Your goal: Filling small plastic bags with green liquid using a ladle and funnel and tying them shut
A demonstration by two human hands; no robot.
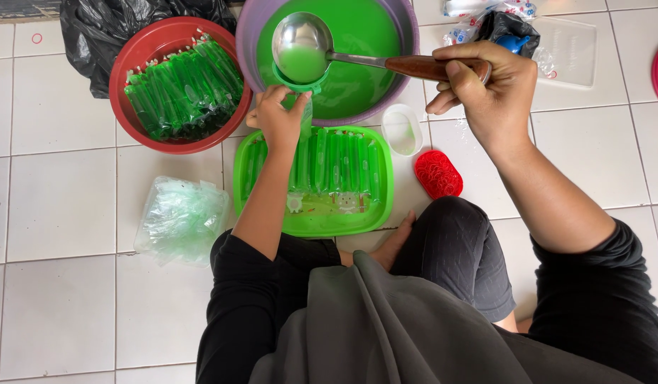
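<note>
Pouring green liquid from a ladle (302, 48) held by the right hand (485, 89).
The left hand (277, 117) grips a green funnel (298, 83) above a tray (311, 220) of filled tubes; a purple basin (252, 28) holds liquid, a red bowl (140, 53) more tubes.

Bright, even daylight; soft shadows, sharp focus, faint glare on the ladle (301, 44); edges perhaps slightly stretched.

Shiny metal ladle (302, 44) with a glossy wooden handle — smooth plastic funnel (298, 80), glossy green tray (383, 186), glazed floor tiles (59, 206).
</note>
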